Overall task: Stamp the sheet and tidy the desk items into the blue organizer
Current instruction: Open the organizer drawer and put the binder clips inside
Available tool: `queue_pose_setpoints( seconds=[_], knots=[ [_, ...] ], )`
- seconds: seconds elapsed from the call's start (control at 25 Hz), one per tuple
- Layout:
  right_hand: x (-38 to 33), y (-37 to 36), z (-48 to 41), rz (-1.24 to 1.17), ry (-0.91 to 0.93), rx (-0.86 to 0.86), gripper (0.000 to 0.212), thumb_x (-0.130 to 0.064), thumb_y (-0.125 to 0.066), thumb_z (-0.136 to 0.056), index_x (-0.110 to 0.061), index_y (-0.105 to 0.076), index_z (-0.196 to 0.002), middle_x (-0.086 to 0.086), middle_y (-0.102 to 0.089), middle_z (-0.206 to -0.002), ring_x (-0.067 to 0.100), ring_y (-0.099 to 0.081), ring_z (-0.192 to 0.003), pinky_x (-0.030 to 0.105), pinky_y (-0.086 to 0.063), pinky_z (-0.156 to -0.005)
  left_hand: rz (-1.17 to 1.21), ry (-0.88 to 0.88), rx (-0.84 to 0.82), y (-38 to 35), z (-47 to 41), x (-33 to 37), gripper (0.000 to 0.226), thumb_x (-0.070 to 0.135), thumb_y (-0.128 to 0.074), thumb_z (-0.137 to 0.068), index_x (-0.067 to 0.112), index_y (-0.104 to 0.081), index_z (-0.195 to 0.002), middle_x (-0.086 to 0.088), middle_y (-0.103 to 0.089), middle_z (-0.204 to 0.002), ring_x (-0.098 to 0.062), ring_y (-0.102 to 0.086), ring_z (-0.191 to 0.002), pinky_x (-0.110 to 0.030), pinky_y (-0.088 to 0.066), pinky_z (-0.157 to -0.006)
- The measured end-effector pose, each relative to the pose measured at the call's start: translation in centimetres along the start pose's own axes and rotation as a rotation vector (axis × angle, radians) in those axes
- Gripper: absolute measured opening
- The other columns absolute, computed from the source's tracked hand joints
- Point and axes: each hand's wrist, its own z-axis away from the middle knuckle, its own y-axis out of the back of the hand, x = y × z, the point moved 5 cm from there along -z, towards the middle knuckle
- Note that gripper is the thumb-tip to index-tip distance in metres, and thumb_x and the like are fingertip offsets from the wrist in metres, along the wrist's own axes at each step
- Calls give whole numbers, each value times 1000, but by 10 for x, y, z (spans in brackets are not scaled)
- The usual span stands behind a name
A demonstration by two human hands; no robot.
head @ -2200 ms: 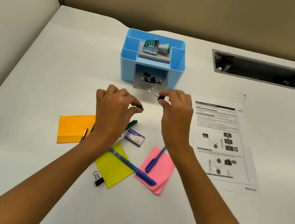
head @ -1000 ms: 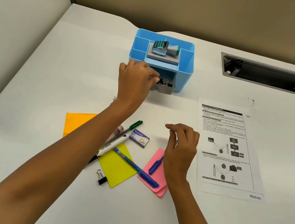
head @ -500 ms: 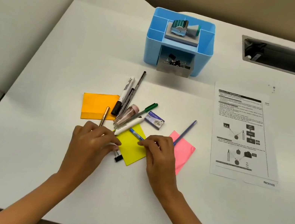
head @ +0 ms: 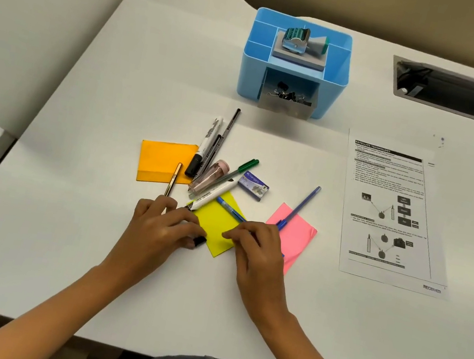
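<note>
"Trouble?"
"Likely: left hand (head: 164,226) had its grip clamped on the binder clip (head: 200,241), six o'clock of the blue organizer (head: 251,64); right hand (head: 258,246), couldn't tell. Yellow note (head: 218,223) could slide, dragging the blue pen (head: 230,209)."

Blue organizer (head: 250,67) is logged as smooth plastic with a faint sheen, its drawer front (head: 283,109) as dull grey metal. Stamp (head: 294,42) frame is noted as shiny metal. Counter (head: 59,243) is marked matt, smooth. Printed sheet (head: 392,187) and yellow sticky note (head: 218,223) are tagged matt paper.
</note>
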Motion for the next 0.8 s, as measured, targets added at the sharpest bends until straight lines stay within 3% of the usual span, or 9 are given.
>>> queue_pose_setpoints(
  seconds=[0.2,0.4,0.64,0.8],
  knots=[
    [-13,-3,1,-74,60,-80,16,-2,-62,-87,-7,-68,-101,9,-61,-99,18,-53,-95,22,-45,-78,50,70,-78,-6,-3,2,30,45,-45,-81,29,-68,-91,11,-67,-100,-19,-43,-98,-26,-14,-72],
    [-14,-2,-5,-229,48,-153,21,-7,-66,-86,-10,-65,-106,6,-61,-103,15,-55,-97,24,-48,-80,358,333,-70,-4,-13,1,12,46,-60,-76,44,-56,-88,31,-53,-97,-2,-34,-102,-27,-18,-74],
    [-16,22,-40,-251,138,-21,11,-2,-63,-85,-2,-67,-96,11,-61,-92,17,-57,-87,20,-47,-75,645,466,-48,6,-37,11,27,28,-69,-79,50,-54,-84,31,-53,-96,-5,-39,-102,-28,-28,-84],
    [-19,33,-70,-174,263,54,11,-4,-61,-88,1,-67,-96,14,-63,-92,23,-58,-88,25,-48,-78,742,444,90,21,-48,10,19,43,-62,-77,48,-57,-95,25,-57,-105,-2,-44,-98,-6,-34,-75]
  ],
)
